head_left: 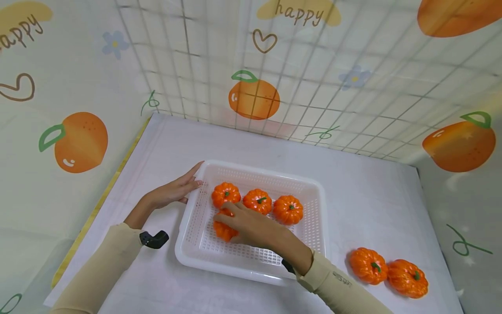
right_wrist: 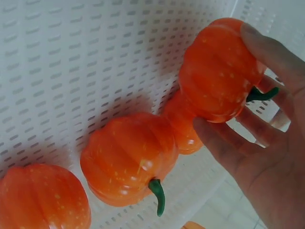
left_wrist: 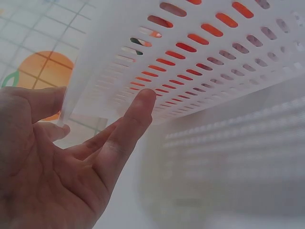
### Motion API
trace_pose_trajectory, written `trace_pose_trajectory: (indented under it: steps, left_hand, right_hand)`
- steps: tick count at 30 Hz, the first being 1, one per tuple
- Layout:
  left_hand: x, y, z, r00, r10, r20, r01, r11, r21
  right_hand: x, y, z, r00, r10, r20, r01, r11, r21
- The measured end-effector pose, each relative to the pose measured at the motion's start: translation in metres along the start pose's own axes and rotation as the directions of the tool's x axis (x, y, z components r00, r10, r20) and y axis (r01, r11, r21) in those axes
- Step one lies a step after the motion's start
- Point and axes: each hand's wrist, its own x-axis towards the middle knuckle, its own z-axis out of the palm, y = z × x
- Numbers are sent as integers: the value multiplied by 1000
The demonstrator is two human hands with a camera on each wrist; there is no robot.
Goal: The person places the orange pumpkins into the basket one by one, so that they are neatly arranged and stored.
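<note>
- White perforated plastic basket point(head_left: 313, 226) sits on the white-covered table point(head_left: 392, 205), roughly centre, with its long sides running left to right.
- Three small orange toy pumpkins stand in a row along the basket's far side: the left pumpkin point(head_left: 225, 194), the middle pumpkin point(head_left: 257, 200) and the right pumpkin point(head_left: 288, 209), each with a green stem up.
- The person's right hand point(head_left: 251, 226) reaches into the basket from the near right and holds a fourth pumpkin point(head_left: 224, 231), thumb and fingers curled round it; the right wrist view shows this held pumpkin point(right_wrist: 219, 71) pinched between the thumb below and the fingers point(right_wrist: 271, 52) over its top, its stem pointing towards the palm.
- That held pumpkin sits low in the near-left part of the basket, just near of the left pumpkin in the row.
- The left hand point(head_left: 172, 189) rests against the basket's far-left outer wall with fingers straight, gripping nothing; the left wrist view shows the flat palm point(left_wrist: 52, 176) and a fingertip point(left_wrist: 143, 98) touching the slotted wall point(left_wrist: 200, 57).
- Two more pumpkins lie on the table to the near right, outside the basket and well apart from it: one point(head_left: 368, 265) touches the other point(head_left: 408, 278).
- Fabric printed with oranges point(head_left: 254, 98) hangs behind a wire grid at the far side.
</note>
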Motion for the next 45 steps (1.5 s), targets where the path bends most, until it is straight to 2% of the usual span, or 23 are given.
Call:
trace_pose_trajectory:
  steps: [6, 11, 18, 26, 45]
  left_hand:
    - [0, 0, 0, 1000, 6, 5, -6, 1000, -7]
    - [0, 0, -1, 999, 24, 22, -23, 999, -26]
    - [0, 0, -1, 999, 25, 22, -25, 1000, -17]
    - [0, 2, 0, 999, 27, 20, -26, 1000, -15]
    - [1, -1, 0, 1000, 17, 13, -17, 1000, -15]
  right_hand:
    - [5, -2, 3, 1000, -16, 7, 16, 1000, -20]
    - [9, -4, 5, 998, -64, -6, 63, 996, -57]
    - [13, -7, 9, 995, -89, 37, 92, 991, -98]
    - [18, -9, 12, 990, -132, 44, 138, 978, -154]
    - [19, -11, 13, 993, -105, 61, 112, 985, -131]
